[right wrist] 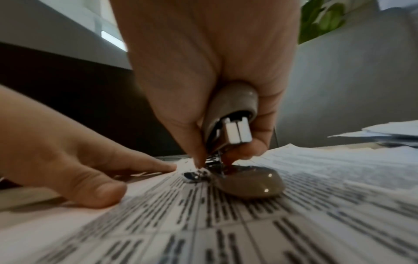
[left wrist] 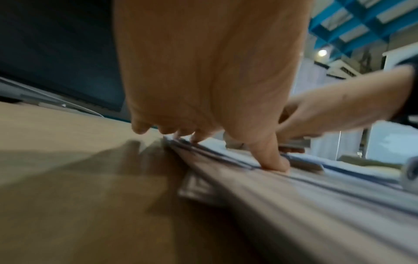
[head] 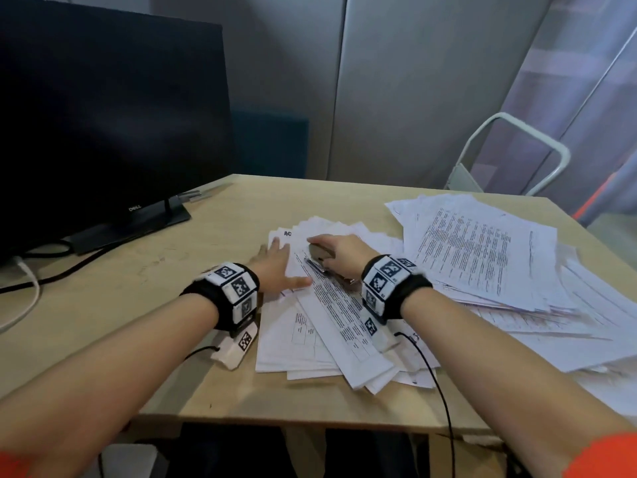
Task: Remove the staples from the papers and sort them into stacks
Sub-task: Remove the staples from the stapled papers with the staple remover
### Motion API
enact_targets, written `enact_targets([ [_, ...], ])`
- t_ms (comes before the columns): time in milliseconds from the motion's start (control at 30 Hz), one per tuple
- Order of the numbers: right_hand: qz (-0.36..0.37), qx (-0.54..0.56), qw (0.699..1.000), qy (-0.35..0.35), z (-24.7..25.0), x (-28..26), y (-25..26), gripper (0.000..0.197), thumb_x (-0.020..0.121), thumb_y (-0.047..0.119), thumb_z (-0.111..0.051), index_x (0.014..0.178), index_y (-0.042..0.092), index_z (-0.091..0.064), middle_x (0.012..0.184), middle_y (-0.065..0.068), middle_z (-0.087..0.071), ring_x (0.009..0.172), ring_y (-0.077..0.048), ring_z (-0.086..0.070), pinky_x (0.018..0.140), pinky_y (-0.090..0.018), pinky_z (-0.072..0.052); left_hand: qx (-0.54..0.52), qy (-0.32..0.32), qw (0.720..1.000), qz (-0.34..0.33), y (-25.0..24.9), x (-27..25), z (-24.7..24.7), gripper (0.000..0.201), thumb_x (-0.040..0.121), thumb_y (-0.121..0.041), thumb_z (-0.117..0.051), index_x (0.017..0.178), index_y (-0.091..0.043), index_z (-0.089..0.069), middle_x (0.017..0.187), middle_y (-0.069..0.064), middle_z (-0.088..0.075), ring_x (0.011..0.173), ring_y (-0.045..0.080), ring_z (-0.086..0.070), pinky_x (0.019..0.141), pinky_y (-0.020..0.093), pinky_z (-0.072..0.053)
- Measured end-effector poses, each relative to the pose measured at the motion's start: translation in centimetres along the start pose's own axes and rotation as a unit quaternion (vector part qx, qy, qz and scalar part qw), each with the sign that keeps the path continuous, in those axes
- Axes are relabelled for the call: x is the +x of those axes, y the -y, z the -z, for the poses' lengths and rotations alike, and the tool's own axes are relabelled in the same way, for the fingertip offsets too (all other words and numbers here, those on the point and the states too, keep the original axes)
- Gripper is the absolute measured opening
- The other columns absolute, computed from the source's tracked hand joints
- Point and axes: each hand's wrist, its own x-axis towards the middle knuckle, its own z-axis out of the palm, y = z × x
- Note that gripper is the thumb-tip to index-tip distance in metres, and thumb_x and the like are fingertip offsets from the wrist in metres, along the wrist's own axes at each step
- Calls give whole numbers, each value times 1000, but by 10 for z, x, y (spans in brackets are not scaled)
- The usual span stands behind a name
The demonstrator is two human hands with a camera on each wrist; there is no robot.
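Head view: the left hand (head: 275,267) lies flat, fingers straight and spread, on the left edge of the near paper stack (head: 331,326), which sits on the wooden surface (head: 138,305) at centre. The right hand (head: 339,251) grips a grey stapler-type tool (head: 322,258), fingers curled over its top, at the far end of the same stack. A second, larger pile of printed sheets (head: 482,257) lies to the right, overlapping the near stack's right side. A dark monitor (head: 103,108) stands far left on the surface, with cables running off to the left. A white metal frame (head: 510,150) stands beyond the far right edge.

Left wrist view: the left hand (left wrist: 210,75) presses down with extended fingers; the thumb tip (left wrist: 273,164) rests on the sheet edges of the near paper stack (left wrist: 294,192). The right hand (left wrist: 328,114) is seen to the right, holding the tool; the picture is blurred.

Right wrist view: the right hand (right wrist: 203,71) is closed round the grey stapler-type tool (right wrist: 235,116), thumb and fingers pinching its sides. The tool's metal tip touches the top sheet of the near paper stack (right wrist: 294,214); its grey base rests on the paper. Whether a staple sits under the tip cannot be determined. The left hand (right wrist: 68,157) lies flat just left of the tip, fingers straight on the paper
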Motion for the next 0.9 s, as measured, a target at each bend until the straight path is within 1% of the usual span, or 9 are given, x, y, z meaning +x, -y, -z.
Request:
enact_targets([
  [67, -15, -29, 999, -1, -5, 8, 4, 54, 95, 13, -50, 145, 32, -43, 139, -6, -55, 121, -26, -55, 100, -37, -46, 37, 37, 998, 19, -8, -2, -3, 116, 81, -71, -51, 152, -5, 11, 158, 17, 18, 147, 34, 10, 117, 53, -8],
  [133, -20, -53, 998, -2, -8, 13, 8, 58, 94, 7, -46, 146, 32, -40, 139, -8, -55, 120, -28, -56, 99, -39, -47, 59, 64, 996, 19, -16, -4, -1, 117, 81, -70, -52, 150, -7, 19, 157, 18, 23, 146, 36, 13, 116, 54, -7],
  [300, 10, -83, 996, 18, -9, 17, 11, 53, 99, 9, -39, 149, 25, -37, 140, -11, -52, 121, -32, -54, 97, -38, -46, 95, 94, 991, 31, -20, 3, -1, 113, 84, -70, -47, 149, -9, 21, 157, 16, 23, 145, 41, 14, 115, 55, -8],
  [400, 4, -91, 995, 34, -10, 23, 10, 47, 98, 13, -37, 141, 28, -48, 134, -10, -46, 112, -35, -56, 94, -42, -47, 112, 90, 989, 35, -22, 4, -1, 113, 84, -71, -46, 150, -7, 20, 158, 17, 19, 145, 42, 10, 115, 55, -9],
  [600, 15, -107, 992, 58, -10, 40, 6, 33, 98, 20, -44, 124, 25, -63, 129, -5, -58, 110, -31, -59, 94, -38, -48, 127, 97, 986, 45, -26, 2, 2, 113, 85, -71, -45, 150, -6, 20, 158, 15, 20, 146, 41, 10, 116, 52, -7],
  [700, 18, -51, 996, 64, 1, 41, -3, 30, 99, 18, -46, 119, 28, -67, 125, 4, -63, 111, -19, -57, 94, -29, -43, 138, 101, 984, 47, -28, 2, 4, 114, 84, -72, -45, 149, -6, 22, 159, 16, 19, 146, 41, 8, 116, 51, -8],
  [767, 8, -3, 998, 63, 8, 42, -6, 32, 100, 17, -46, 119, 30, -68, 118, 6, -64, 98, -11, -57, 82, -20, -42, 151, 109, 981, 48, -30, 2, 6, 115, 83, -74, -44, 149, -6, 22, 158, 16, 18, 146, 42, 6, 116, 52, -9],
  [833, -1, 38, 998, 58, 12, 43, -9, 32, 100, 16, -47, 120, 30, -69, 111, 7, -65, 75, 0, -57, 63, -13, -42, 154, 111, 980, 51, -32, 2, 7, 115, 83, -74, -44, 149, -6, 22, 159, 16, 18, 146, 42, 5, 116, 53, -9],
  [900, -8, 90, 994, 65, 11, 45, -11, 33, 101, 13, -46, 121, 26, -68, 104, 9, -64, 57, 4, -56, 51, -8, -43, 150, 113, 981, 53, -32, 2, 8, 115, 83, -74, -44, 149, -6, 22, 159, 15, 18, 146, 42, 6, 116, 52, -9],
])
